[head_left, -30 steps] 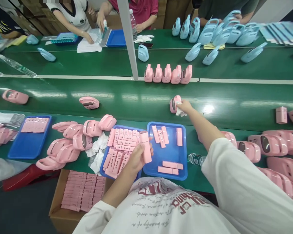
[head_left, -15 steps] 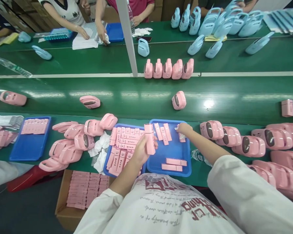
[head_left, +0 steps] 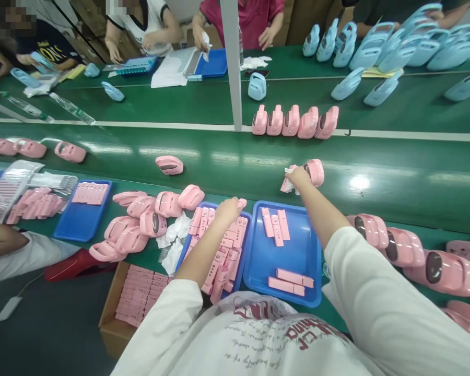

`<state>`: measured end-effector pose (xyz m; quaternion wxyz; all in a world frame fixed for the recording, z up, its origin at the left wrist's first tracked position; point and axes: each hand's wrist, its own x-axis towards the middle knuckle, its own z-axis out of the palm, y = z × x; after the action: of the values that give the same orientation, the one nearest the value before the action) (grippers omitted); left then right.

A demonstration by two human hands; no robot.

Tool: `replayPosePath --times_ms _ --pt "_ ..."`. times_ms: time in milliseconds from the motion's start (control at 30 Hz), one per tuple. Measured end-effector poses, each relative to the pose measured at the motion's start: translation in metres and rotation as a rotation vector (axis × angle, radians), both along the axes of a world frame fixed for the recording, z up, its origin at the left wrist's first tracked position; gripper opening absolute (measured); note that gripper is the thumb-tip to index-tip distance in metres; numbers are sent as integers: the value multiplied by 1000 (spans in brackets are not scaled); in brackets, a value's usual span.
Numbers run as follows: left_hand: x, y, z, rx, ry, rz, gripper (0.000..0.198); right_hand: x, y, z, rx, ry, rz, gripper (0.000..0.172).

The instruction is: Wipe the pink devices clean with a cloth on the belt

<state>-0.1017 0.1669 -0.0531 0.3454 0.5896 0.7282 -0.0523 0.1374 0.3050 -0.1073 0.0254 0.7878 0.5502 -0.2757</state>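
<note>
My left hand (head_left: 227,211) is closed at the far edge of the left blue tray (head_left: 248,245), with the end of a pink bar (head_left: 242,203) poking out past its fingers. Several pink bars (head_left: 219,261) with small round markings fill that tray. Over the green belt, my right hand (head_left: 298,177) grips a crumpled white cloth (head_left: 290,186) together with a pink bar (head_left: 284,186). Just right of these fingers sits a glossy pink device (head_left: 316,172) with a dark window. The right blue tray (head_left: 297,237) holds several pink bars (head_left: 277,228) in two groups.
Pink devices are heaped left (head_left: 135,230) and right (head_left: 411,248) of the trays. White cloths (head_left: 174,243) lie beside the left tray. A carton (head_left: 112,334) of pink bars stands below. Across the belt rise a white post (head_left: 232,68) and people with blue devices (head_left: 376,47).
My right hand has moved forward from the right tray onto the belt with the cloth and bar. My left hand has gone forward; the larger pink piece it held upright no longer shows there.
</note>
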Motion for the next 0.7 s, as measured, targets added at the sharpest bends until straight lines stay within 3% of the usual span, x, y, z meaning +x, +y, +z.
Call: replayPosePath --times_ms 100,167,233,333,500,700 --pt "14 39 -11 -124 118 -48 23 -4 -2 -7 27 1 -111 57" --pt "21 56 -18 -193 180 -74 29 -3 -2 -10 47 29 -145 65" --pt "25 64 -23 -243 227 -92 34 1 -1 -9 58 69 -155 62" --pt "29 68 -29 -275 277 -110 34 4 0 -8 87 132 -142 51" --pt "42 65 -39 -248 339 -116 27 0 -3 -9 174 212 -129 46" --pt "52 70 -48 -248 394 -139 32 -7 -8 -14 351 301 -150 37"
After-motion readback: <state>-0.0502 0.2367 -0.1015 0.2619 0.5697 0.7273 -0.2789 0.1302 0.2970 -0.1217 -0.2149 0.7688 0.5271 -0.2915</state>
